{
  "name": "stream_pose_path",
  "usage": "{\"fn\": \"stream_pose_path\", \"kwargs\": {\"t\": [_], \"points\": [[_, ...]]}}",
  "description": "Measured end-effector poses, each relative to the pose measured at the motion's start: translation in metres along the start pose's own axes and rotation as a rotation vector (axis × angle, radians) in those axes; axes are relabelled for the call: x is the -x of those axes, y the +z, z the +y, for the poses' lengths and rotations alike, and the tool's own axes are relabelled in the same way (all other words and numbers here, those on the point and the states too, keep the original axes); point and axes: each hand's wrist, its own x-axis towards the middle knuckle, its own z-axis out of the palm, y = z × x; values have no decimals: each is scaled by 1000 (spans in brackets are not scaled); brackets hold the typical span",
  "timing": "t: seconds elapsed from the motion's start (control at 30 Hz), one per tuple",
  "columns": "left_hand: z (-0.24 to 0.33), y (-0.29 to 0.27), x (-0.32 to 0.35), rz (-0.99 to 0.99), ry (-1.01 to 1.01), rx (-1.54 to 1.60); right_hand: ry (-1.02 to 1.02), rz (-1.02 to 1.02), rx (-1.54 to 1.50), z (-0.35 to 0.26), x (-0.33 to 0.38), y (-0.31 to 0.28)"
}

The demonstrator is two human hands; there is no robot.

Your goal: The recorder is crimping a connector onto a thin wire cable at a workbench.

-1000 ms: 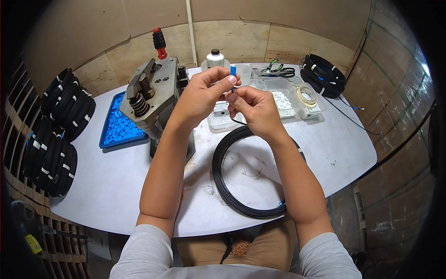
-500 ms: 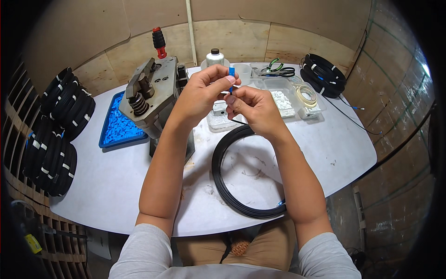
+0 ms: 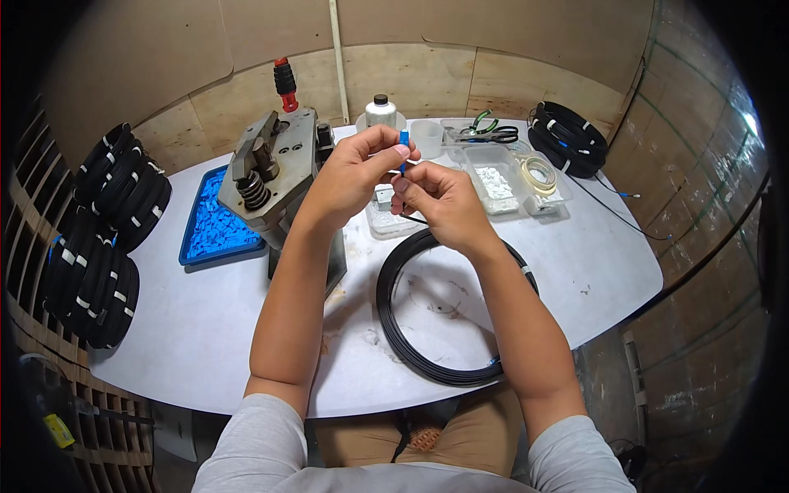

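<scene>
My left hand (image 3: 355,174) pinches a small blue fibre-optic connector (image 3: 403,138) between thumb and fingertips, its blue end pointing up. Just below, my right hand (image 3: 448,204) is closed on the black cable (image 3: 414,219) under the connector. Both sets of fingertips nearly meet, hiding the join of connector and cable. A coil of black cable (image 3: 391,322) lies on the table beneath my hands, partly covered by my right forearm. Another blue tip shows on the coil's near inner side.
A metal hand press (image 3: 288,152) stands left, beside a blue tray (image 3: 220,263) of small blue parts. Clear boxes of white parts (image 3: 498,187), a tape roll (image 3: 537,174), pliers (image 3: 496,131) and a white bottle (image 3: 380,112) sit at the back. Cable coils (image 3: 567,135) lie far right, others (image 3: 92,279) left.
Both hands stay together on the connector and cable, shifted slightly left and down. The pale tip above the blue connector no longer shows. The view has moved slightly.
</scene>
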Motion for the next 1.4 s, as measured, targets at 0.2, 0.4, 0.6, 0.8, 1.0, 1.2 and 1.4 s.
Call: {"fn": "stream_pose_path", "kwargs": {"t": [0.2, 0.4, 0.6, 0.8, 1.0, 1.2, 1.4], "points": [[6, -3, 2, -73, -67, -136, -70, 154, 85, 7, 20, 19], [3, 16, 8, -107, -24, -163, 54, 207, 81, -2, 51, 15], [-5, 35, 24, -69, -69, -95, 98, 171, -43, -1, 86, 17], [-12, 56, 47, 31, -93, -48, 15, 179, 191, 0, 109, 16], [-35, 55, 70, 124, -45, 107, 32, 108, 383, -10, 120, 24], [-54, 56, 75, 102, -43, 79, -36, 256, 410, 2, 108, 26], [-63, 64, 80, 175, -5, 212, 42, 59, 497, -6, 86, 12]]}}
